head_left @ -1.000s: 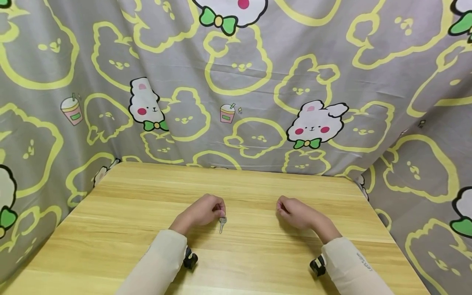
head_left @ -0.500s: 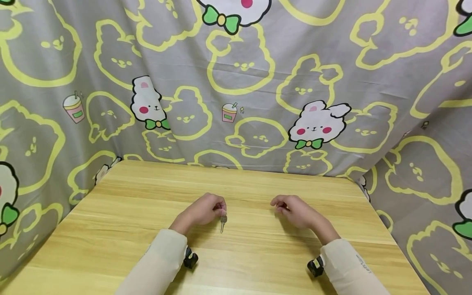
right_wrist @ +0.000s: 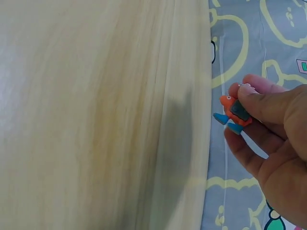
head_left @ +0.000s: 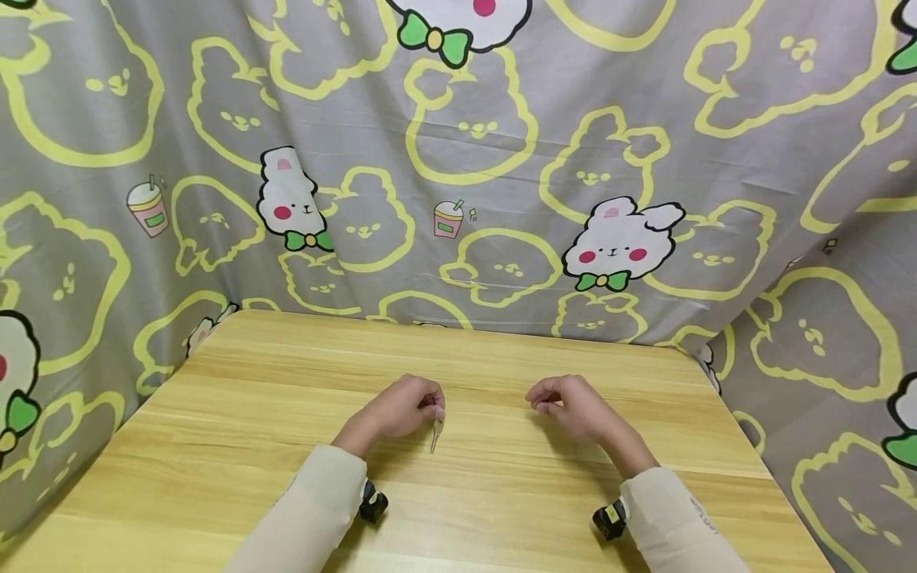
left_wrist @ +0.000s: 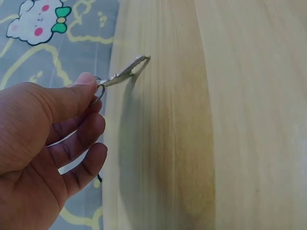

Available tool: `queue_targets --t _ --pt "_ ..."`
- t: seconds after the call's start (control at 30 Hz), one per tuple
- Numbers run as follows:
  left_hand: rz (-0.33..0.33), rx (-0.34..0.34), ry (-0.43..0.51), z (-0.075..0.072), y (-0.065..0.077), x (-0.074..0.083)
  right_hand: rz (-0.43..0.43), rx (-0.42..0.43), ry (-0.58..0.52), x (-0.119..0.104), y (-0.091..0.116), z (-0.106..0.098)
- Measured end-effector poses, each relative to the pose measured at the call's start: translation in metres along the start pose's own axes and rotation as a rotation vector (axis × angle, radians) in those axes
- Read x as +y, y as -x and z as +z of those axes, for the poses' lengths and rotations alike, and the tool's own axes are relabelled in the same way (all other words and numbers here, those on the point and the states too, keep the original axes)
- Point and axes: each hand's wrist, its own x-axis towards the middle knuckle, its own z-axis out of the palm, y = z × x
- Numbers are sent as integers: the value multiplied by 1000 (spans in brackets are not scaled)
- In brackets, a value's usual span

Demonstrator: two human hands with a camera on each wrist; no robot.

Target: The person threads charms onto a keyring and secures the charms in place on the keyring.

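Note:
My left hand (head_left: 401,407) pinches a small metal ring (left_wrist: 100,93) between thumb and index finger. A silver key (left_wrist: 125,72) hangs from that ring over the table; the head view has it pointing down. Across from it, my right hand (head_left: 575,406) holds a little orange figure (right_wrist: 234,109) with blue feet and a dark green patch, likely a charm. Thumb and fingers grip the figure's upper end, where a bit of metal peeks out. In the head view the right fingers hide this figure. The two hands are apart, above the table.
A wood-grain table (head_left: 487,493) spreads beneath both hands. Grey curtain (head_left: 487,263) with yellow outlines and white rabbit heads hangs behind it and on both sides. Black cameras sit on the left wrist (head_left: 373,503) and right wrist (head_left: 610,519).
My right fingers have uncurled somewhat and stretch toward the left hand. The key has swung and turned edge-on below my left fingers. The head view has shifted slightly.

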Motion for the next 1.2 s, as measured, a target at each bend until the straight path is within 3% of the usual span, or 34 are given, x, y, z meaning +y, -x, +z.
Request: queue_targets --t 0.27,0.67,0.97,1.2 --pt "23 19 -3 1 -2 5 -43 96 47 -5 -4 1" --pt "21 35 31 -2 -8 12 -38 174 -4 -18 -7 1" --pt "85 165 74 0 -10 19 -80 241 -18 -27 -8 8" --pt "58 254 193 1 -14 27 -131 265 -39 -40 -12 13"
